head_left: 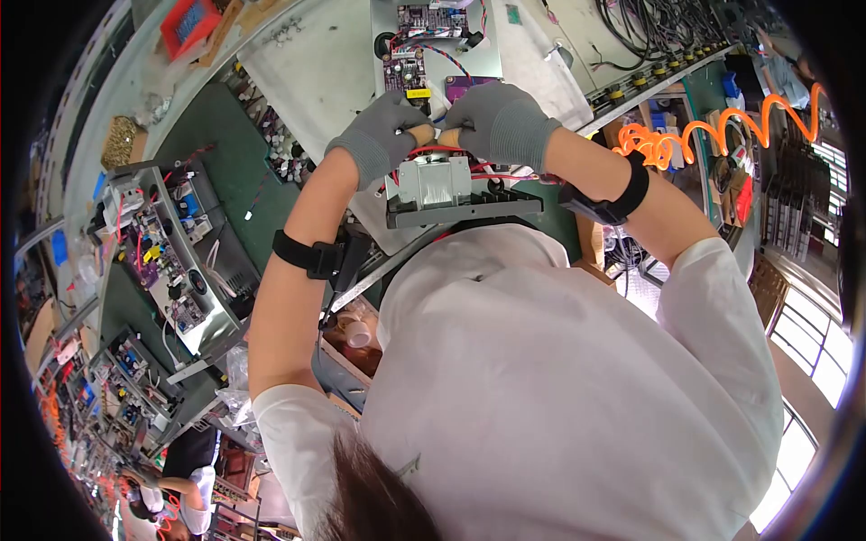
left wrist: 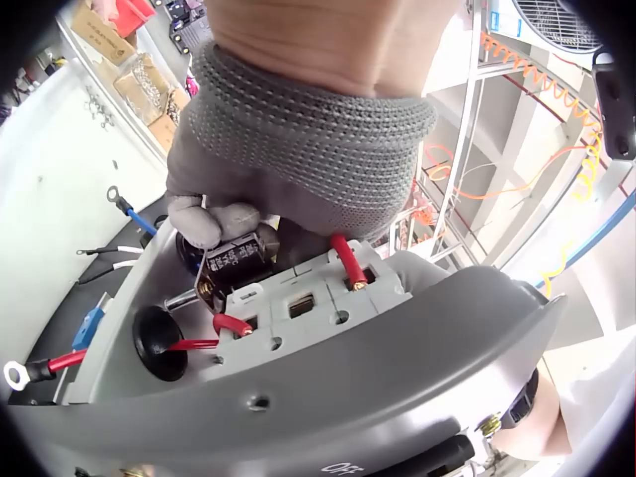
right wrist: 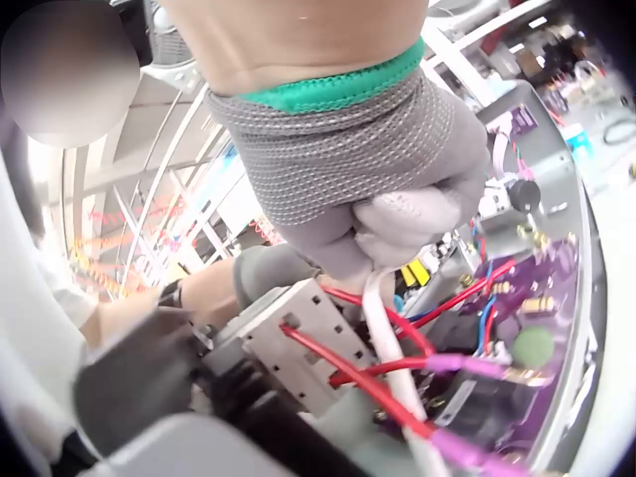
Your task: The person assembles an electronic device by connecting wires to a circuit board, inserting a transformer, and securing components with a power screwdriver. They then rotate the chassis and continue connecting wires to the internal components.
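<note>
Both gloved hands meet over a metal chassis with circuit boards. In the head view the left hand [head_left: 383, 131] and the right hand [head_left: 505, 122] have curled fingers close together, just beyond a grey block [head_left: 435, 183] with red wires. The left wrist view has the left hand [left wrist: 298, 164] bent behind the pale terminal block [left wrist: 298, 304], beside a black cylindrical part [left wrist: 237, 260]; its fingertips are partly hidden. In the right wrist view the right hand [right wrist: 368, 189] pinches near the top of a white cable [right wrist: 383, 333], beside the block [right wrist: 308, 343] and red wires.
More chassis units [head_left: 171, 261] stand at the left. A red bin [head_left: 188, 27] and a box of small parts [head_left: 122, 142] are at the far left. Black cables [head_left: 631, 32] lie at the upper right, and an orange coiled hose [head_left: 713, 126] hangs at the right.
</note>
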